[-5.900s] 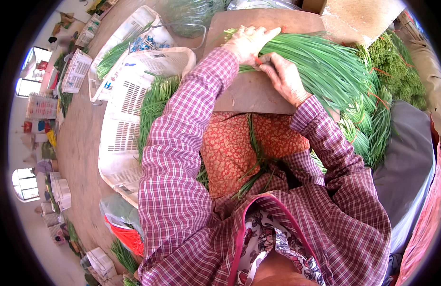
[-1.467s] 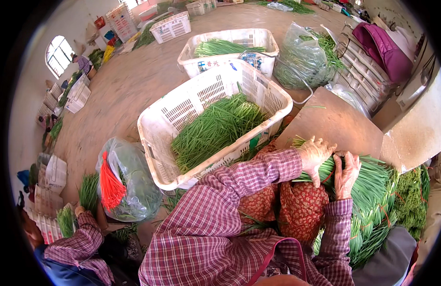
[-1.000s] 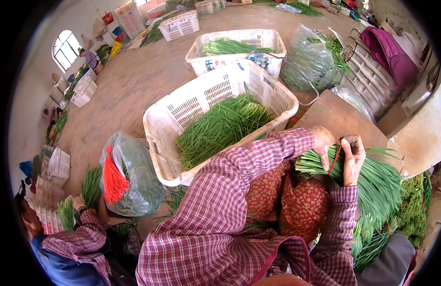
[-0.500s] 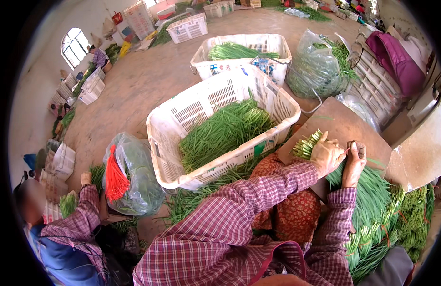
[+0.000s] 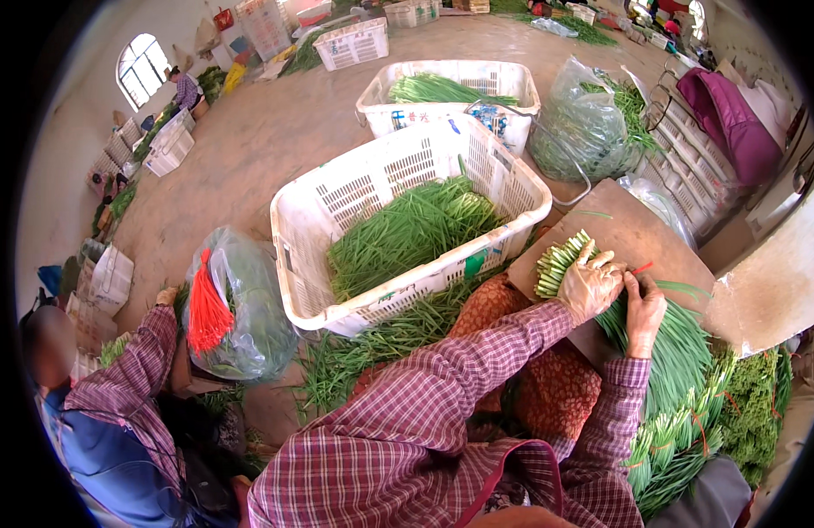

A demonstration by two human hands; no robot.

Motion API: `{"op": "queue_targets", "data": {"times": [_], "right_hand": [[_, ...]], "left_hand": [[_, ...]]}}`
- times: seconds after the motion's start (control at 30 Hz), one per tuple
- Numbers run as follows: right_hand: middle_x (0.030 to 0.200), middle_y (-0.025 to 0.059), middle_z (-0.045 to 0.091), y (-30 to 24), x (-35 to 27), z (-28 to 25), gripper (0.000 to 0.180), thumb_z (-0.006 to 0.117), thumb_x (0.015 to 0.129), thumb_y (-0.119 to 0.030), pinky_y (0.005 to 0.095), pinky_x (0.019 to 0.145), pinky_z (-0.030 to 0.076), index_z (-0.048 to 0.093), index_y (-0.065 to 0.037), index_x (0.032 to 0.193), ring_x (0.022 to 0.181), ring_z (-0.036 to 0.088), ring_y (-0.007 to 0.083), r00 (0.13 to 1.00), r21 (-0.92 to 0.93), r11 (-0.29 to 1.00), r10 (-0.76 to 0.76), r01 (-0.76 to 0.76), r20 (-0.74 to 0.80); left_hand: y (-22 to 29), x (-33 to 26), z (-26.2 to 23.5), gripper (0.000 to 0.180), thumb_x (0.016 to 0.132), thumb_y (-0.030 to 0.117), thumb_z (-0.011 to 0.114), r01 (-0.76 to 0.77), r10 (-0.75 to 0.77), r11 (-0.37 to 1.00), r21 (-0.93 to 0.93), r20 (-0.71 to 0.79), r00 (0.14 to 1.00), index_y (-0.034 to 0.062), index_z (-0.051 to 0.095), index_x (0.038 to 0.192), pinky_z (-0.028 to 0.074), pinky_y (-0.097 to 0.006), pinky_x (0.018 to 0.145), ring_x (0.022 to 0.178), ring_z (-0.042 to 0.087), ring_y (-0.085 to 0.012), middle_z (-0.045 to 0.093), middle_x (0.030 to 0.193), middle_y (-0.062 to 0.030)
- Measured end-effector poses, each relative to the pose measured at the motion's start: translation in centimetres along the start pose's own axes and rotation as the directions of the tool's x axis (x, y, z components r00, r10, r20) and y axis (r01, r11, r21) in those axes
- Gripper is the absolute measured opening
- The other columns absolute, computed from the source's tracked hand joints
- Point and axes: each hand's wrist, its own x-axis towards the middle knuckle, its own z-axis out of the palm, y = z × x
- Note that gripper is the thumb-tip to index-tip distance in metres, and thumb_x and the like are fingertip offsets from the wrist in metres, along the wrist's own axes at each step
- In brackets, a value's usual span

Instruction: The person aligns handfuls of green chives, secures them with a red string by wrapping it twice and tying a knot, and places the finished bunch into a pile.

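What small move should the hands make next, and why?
Probably the right hand should draw the red tie snug while the left hand steadies the green bundle: the tie sticks out by the right hand, and the left lies over the bundle near its pale ends.

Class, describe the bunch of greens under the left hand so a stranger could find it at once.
Start at the large white basket in the middle, then look right to the brown board. On it lies the bunch of greens, pale stem ends toward the basket. Unlike the tied bunches at lower right, it has the person's left hand across it.
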Motion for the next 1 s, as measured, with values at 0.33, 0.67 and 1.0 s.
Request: {"op": "queue_targets", "data": {"times": [0.33,0.67,1.0], "right_hand": [[0.074,0.0048,0.066,-0.8,-0.6,2.0,0.022,0.058,0.096,-0.021,0.0249,0.056,0.047,0.068,-0.001,0.095,0.063,0.059,0.0099,0.991,0.256,0.958,0.134,-0.127,-0.011],[0.076,-0.0014,0.058,-2.7,-1.3,-1.3,0.016,0.056,0.099,-0.018,0.0195,0.049,0.039,0.064,-0.005,0.101,0.056,0.046,0.0051,0.978,0.855,0.505,0.206,-0.118,0.013],[0.071,-0.0005,0.056,-10.0,-3.3,-5.4,0.021,0.057,0.096,-0.018,0.0183,0.045,0.040,0.059,0.001,0.104,0.050,0.048,0.0061,0.896,0.815,0.448,-0.063,-0.368,0.439]], "left_hand": [[0.0,-1.1,-2.6,0.038,0.090,0.029,0.058,0.054,-0.042,0.994,0.096,-0.117,0.992,0.0131,0.060,0.124,0.017,-0.052,0.118,0.136,0.040,-0.0251,0.057,0.133,-0.0050],[-7.7,-15.0,-14.2,0.046,0.094,0.049,0.056,0.403,-0.603,-0.088,-0.911,0.370,0.707,0.0076,0.064,0.111,0.057,-0.037,0.081,0.086,0.071,-0.0193,0.071,0.105,-0.0090],[0.5,-6.2,-14.9,0.084,0.087,0.069,0.047,0.452,0.004,-0.564,-0.691,0.546,0.838,0.0067,0.040,0.143,0.045,-0.045,0.102,0.123,0.051,-0.0353,0.050,0.137,-0.0231]]}}
